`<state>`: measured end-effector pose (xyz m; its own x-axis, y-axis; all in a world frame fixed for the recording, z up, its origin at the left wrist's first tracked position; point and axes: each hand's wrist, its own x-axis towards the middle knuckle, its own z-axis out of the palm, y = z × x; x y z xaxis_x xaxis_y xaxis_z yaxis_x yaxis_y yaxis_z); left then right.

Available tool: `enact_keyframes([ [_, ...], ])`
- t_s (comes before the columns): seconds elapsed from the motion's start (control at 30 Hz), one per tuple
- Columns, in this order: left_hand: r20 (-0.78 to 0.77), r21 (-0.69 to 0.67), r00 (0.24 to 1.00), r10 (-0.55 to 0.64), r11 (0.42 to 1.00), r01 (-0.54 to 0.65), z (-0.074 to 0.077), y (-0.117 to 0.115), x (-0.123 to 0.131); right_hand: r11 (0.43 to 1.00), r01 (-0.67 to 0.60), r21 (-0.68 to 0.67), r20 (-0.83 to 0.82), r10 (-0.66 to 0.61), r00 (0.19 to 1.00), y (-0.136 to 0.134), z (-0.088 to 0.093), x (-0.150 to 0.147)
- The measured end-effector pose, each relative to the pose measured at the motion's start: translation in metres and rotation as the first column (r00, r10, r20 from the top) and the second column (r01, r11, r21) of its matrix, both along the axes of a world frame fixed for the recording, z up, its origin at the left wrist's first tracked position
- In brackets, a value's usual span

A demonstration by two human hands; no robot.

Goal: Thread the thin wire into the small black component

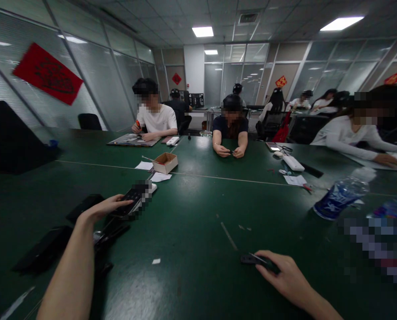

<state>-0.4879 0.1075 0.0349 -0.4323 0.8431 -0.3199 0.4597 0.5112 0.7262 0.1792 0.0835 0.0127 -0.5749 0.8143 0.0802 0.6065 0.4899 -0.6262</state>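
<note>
My left hand (102, 208) reaches out over the green table (192, 209) and its fingers rest on a black phone (129, 201) whose far end is blurred out. Dark flat items (45, 249) lie beside my left forearm. Near the front edge, my right hand (281, 275) is closed on a small black part (252, 259) pressed to the table, with a thin metal piece sticking out of it.
A small open cardboard box (165, 162) with paper slips stands mid-table. A water bottle (343, 194) lies on its side at the right. Several people sit along the far side and at the right, handling small items. A white power bank (293, 163) lies at the right.
</note>
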Motion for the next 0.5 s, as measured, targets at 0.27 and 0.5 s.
enact_keyframes([
  [0.27, 0.009, -0.101, 1.0, 0.019, 0.995, -0.018, 0.0022, 0.0052, 0.0051, 1.0, 0.005, 0.02, 0.013, -0.005, 1.0, 0.0, 0.0036, -0.0022],
  [0.5, 0.039, -0.105, 0.999, 0.021, 0.994, -0.016, 0.0004, 0.0034, 0.0018, 0.999, -0.01, -0.039, 0.026, 0.011, 1.0, 0.0001, 0.0067, -0.0019],
])
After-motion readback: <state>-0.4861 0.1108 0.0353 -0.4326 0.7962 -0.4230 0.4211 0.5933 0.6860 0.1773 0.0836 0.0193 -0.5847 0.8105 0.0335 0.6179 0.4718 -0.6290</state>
